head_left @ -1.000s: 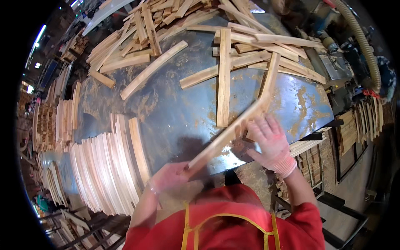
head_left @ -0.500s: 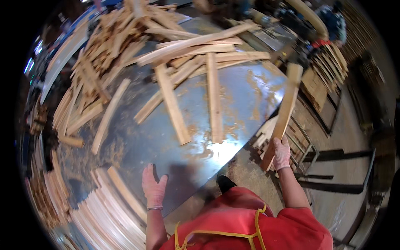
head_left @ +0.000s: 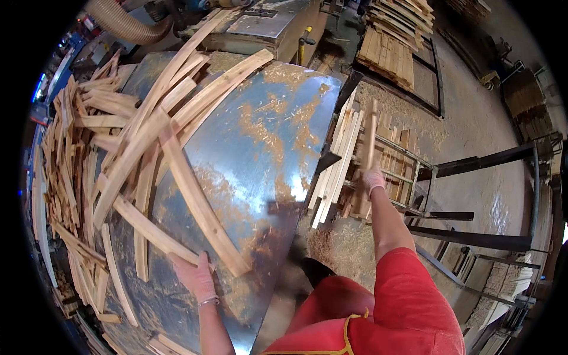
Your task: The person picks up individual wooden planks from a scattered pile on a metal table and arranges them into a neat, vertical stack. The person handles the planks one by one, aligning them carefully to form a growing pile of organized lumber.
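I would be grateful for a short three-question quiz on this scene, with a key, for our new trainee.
1. True or false: the right hand is empty.
2. Fill the gap: the loose, crumbly material scattered over the metal tabletop is ____.
3. Short answer: which hand is at the near end of a wooden strip lying on the tabletop?

Key:
1. False; it holds another strip, out past the table's right-hand edge.
2. Sawdust.
3. The left hand.
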{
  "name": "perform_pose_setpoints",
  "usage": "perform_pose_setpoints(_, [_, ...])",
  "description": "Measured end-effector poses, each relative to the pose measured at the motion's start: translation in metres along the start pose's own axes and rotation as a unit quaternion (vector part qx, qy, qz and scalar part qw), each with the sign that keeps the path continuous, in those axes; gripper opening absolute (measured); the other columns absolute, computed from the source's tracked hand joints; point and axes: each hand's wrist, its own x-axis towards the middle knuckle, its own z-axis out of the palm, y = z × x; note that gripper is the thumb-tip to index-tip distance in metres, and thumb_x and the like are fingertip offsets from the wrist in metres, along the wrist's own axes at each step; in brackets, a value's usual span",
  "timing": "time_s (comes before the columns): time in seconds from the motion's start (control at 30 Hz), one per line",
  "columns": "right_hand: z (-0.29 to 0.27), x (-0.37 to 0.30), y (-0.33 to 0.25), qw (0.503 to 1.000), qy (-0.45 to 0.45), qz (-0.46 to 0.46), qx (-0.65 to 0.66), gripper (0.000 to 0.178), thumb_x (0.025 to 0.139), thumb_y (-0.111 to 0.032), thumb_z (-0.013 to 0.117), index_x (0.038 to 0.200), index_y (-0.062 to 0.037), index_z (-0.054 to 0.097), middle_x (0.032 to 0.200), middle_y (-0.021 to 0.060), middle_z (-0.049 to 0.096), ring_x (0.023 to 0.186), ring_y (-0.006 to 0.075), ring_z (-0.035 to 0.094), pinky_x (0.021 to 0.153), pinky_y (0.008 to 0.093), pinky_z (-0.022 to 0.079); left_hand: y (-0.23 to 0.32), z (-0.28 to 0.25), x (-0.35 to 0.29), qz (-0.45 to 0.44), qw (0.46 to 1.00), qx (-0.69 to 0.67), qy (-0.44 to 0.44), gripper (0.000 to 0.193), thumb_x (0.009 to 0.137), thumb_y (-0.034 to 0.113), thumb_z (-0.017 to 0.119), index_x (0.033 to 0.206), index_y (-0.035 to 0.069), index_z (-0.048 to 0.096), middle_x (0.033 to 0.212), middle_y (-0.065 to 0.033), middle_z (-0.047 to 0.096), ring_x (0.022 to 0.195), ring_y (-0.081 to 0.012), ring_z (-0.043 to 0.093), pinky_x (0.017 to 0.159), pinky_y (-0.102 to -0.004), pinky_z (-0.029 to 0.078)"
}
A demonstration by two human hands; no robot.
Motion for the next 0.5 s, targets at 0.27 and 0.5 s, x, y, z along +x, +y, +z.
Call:
perform_pose_setpoints(0.27, [-0.158, -0.132, -0.169, 0.895, 0.062, 0.1, 0.431, 0.073, 0.097, -0.032, 0.071, 0.16, -0.0089, 0.044, 0.147, 0.0283, 0.063, 0.134, 0.0422, 0.063, 0.113, 0.0473, 0.051, -0.022, -0.036, -0.023, -0.074, 0.987, -0.141, 0.011, 0.106, 0.084, 0.02, 0.083, 0.169, -0.001, 0.025, 0.147, -0.0247, 0.057, 0.122, -0.0368, 0.065, 0.104, -0.0443, 0.054])
perform_pose_setpoints(0.5, [-0.27, -0.298, -0.211, 0.689, -0.083, -0.045, 0.719, 0.068, 0.105, -0.032, 0.069, 0.163, -0.0056, 0.045, 0.133, 0.0155, 0.07, 0.12, 0.0221, 0.067, 0.11, 0.0367, 0.054, -0.139, -0.088, -0.115, -0.196, 0.648, -0.687, -0.264, 0.094, 0.092, 0.04, 0.077, 0.17, 0.01, 0.032, 0.147, -0.0202, 0.06, 0.126, -0.0383, 0.06, 0.108, -0.0548, 0.052])
